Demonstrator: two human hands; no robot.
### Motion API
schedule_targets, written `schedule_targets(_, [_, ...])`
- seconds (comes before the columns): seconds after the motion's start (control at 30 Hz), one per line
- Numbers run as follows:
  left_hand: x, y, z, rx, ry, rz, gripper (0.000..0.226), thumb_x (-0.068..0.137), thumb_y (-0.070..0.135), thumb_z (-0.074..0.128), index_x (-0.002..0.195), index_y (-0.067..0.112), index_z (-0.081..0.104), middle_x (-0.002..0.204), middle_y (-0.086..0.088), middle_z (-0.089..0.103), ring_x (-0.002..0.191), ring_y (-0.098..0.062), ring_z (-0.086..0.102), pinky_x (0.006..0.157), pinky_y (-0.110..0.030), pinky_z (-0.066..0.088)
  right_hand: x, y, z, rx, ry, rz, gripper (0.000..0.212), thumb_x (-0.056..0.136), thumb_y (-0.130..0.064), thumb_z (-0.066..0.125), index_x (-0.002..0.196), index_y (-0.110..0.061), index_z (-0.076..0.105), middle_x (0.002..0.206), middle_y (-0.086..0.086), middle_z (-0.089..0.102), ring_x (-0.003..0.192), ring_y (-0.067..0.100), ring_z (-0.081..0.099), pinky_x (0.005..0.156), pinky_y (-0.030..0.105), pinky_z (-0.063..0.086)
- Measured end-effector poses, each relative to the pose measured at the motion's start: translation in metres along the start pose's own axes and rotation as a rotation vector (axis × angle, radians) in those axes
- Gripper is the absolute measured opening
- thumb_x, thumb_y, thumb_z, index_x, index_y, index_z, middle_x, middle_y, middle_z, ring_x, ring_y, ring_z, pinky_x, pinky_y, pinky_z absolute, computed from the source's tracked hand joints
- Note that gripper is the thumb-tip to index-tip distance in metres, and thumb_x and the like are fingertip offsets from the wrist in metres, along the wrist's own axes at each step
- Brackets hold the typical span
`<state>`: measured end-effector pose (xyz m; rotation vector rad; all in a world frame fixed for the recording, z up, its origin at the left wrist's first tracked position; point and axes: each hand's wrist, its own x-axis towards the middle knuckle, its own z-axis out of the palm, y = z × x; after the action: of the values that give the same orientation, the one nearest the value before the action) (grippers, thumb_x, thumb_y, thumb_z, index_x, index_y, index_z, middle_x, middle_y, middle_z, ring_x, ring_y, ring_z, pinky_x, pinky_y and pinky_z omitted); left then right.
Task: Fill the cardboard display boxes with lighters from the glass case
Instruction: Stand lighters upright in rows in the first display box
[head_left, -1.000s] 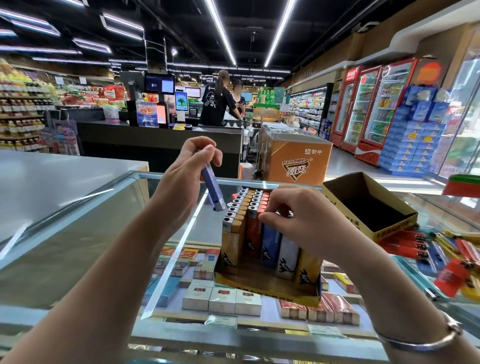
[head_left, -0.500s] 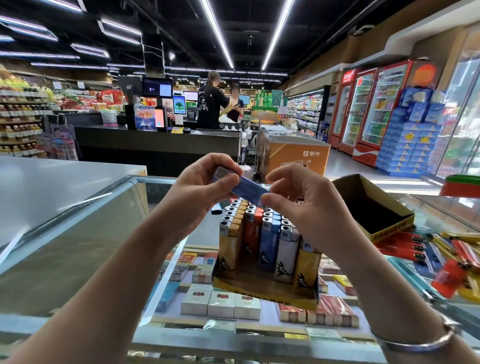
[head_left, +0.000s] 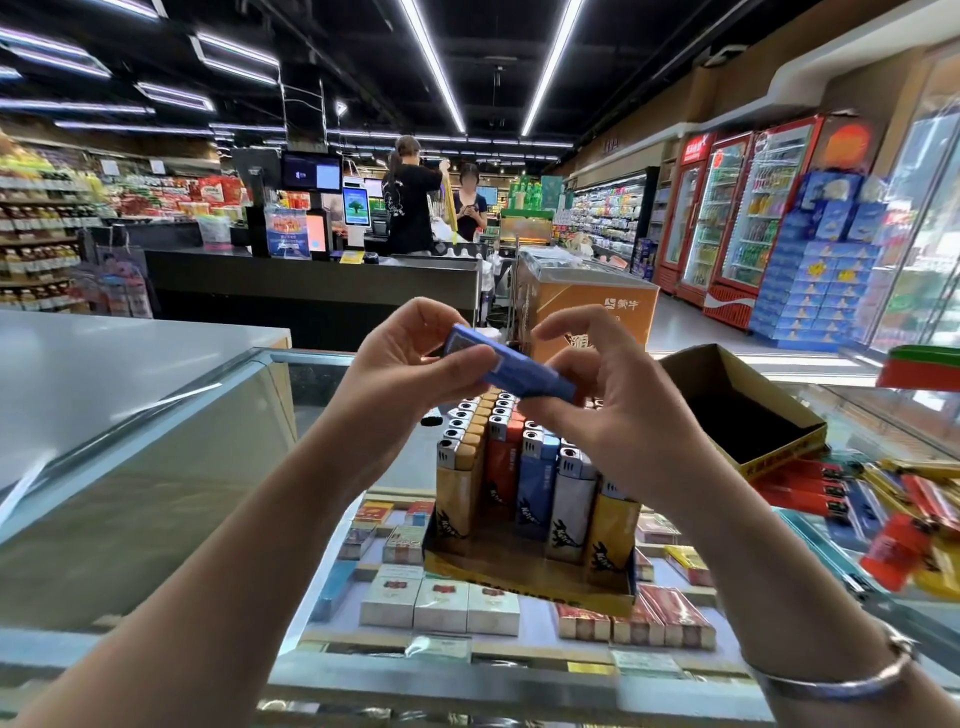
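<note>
Both hands hold one blue plastic lighter (head_left: 511, 367) level above the yellow cardboard display box (head_left: 530, 579) of upright lighters on the glass-case worktop (head_left: 218, 467). The left hand (head_left: 410, 374) pinches its left end; the right hand (head_left: 608, 400) grips its right end. An empty cardboard box (head_left: 748, 415) sits to the right.

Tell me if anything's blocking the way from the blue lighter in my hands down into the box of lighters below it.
Nothing visible separates them. The blue lighter, held by the left hand and right hand, hangs directly above the display box. The right hand covers the back right rows, so a free slot can't be confirmed.
</note>
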<state>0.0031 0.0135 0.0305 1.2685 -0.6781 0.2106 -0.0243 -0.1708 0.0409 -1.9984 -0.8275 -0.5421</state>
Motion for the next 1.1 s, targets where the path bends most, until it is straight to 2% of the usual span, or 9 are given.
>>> schedule_targets(0.07, [0.0,0.001,-0.001,0.025,-0.018,-0.009,0.028,0.058,0.018,0.073,0.082,0.014,0.058,0.074,0.006,0.065,0.072,-0.013,0.065,0.064,-0.02,0.054,0.001,0.0,-0.001,0.115,0.105,0.008,0.036,0.077,-0.003,0.071,0.097,-0.024,0.05,0.07,0.004,0.063,0.067,0.028,0.06,0.062,0.038,0.052])
schedule_targets(0.23, [-0.002,-0.001,0.005,0.247,-0.052,0.063,0.02,0.066,0.013,0.071,0.084,0.015,0.063,0.077,0.008,0.069,0.071,-0.006,0.066,0.062,-0.014,0.05,0.002,0.0,-0.005,0.288,0.192,0.066,0.017,0.075,-0.012,0.069,0.088,-0.021,0.061,0.06,0.005,0.062,0.05,0.007,0.054,0.048,0.018,0.045])
schedule_targets(0.37, [-0.001,-0.003,0.004,0.299,-0.058,0.129,0.02,0.065,0.012,0.071,0.083,0.017,0.062,0.079,0.011,0.069,0.075,-0.004,0.065,0.065,-0.014,0.05,0.001,0.0,-0.006,0.46,0.177,0.165,0.008,0.075,-0.025,0.064,0.081,-0.019,0.065,0.052,0.002,0.058,0.043,0.009,0.048,0.041,0.017,0.039])
schedule_targets(0.5, [-0.001,-0.007,0.002,0.349,-0.11,0.105,0.022,0.063,0.023,0.073,0.083,0.025,0.063,0.087,0.014,0.068,0.09,-0.007,0.065,0.074,-0.019,0.052,0.002,0.002,-0.009,0.512,0.168,0.186,0.013,0.084,-0.003,0.061,0.079,-0.015,0.065,0.064,0.004,0.062,0.055,0.012,0.056,0.051,0.02,0.049])
schedule_targets(0.63, [0.0,-0.008,-0.003,0.479,-0.249,-0.115,0.037,0.065,0.051,0.073,0.099,0.047,0.058,0.103,0.035,0.059,0.102,0.016,0.052,0.082,-0.011,0.042,0.003,0.002,-0.014,0.476,0.221,0.181,0.024,0.086,0.008,0.054,0.078,-0.013,0.063,0.07,0.007,0.062,0.053,0.014,0.057,0.05,0.023,0.05])
schedule_targets(0.73, [-0.002,-0.007,-0.005,0.548,-0.406,-0.295,0.048,0.059,0.061,0.068,0.103,0.066,0.051,0.117,0.038,0.048,0.107,0.02,0.045,0.09,-0.02,0.041,0.003,0.002,-0.017,0.375,0.232,0.116,0.022,0.085,0.008,0.057,0.089,-0.013,0.059,0.068,0.003,0.057,0.05,0.013,0.055,0.046,0.023,0.047])
schedule_targets(0.87, [-0.004,-0.006,-0.007,0.555,-0.557,-0.39,0.061,0.062,0.045,0.072,0.12,0.047,0.053,0.137,0.034,0.031,0.129,-0.002,0.036,0.107,-0.04,0.036,0.001,0.0,-0.022,0.335,0.155,0.016,0.015,0.077,-0.005,0.063,0.085,-0.017,0.063,0.065,-0.002,0.058,0.052,0.013,0.051,0.046,0.023,0.045])
schedule_targets(0.97, [-0.003,-0.006,-0.009,0.547,-0.565,-0.393,0.056,0.067,0.026,0.072,0.113,0.052,0.052,0.136,0.03,0.034,0.128,-0.004,0.037,0.102,-0.032,0.043,-0.002,-0.002,-0.02,0.156,0.004,-0.057,0.019,0.077,-0.006,0.068,0.084,-0.023,0.067,0.068,0.0,0.059,0.059,0.02,0.052,0.053,0.026,0.045])
schedule_targets(1.1, [-0.004,-0.006,-0.01,0.536,-0.536,-0.424,0.055,0.067,0.02,0.071,0.107,0.053,0.054,0.128,0.02,0.043,0.119,-0.009,0.049,0.093,-0.033,0.05,-0.003,-0.004,-0.012,-0.092,-0.148,-0.106,0.019,0.077,0.0,0.07,0.087,-0.016,0.07,0.072,-0.007,0.057,0.062,0.007,0.05,0.055,0.015,0.04])
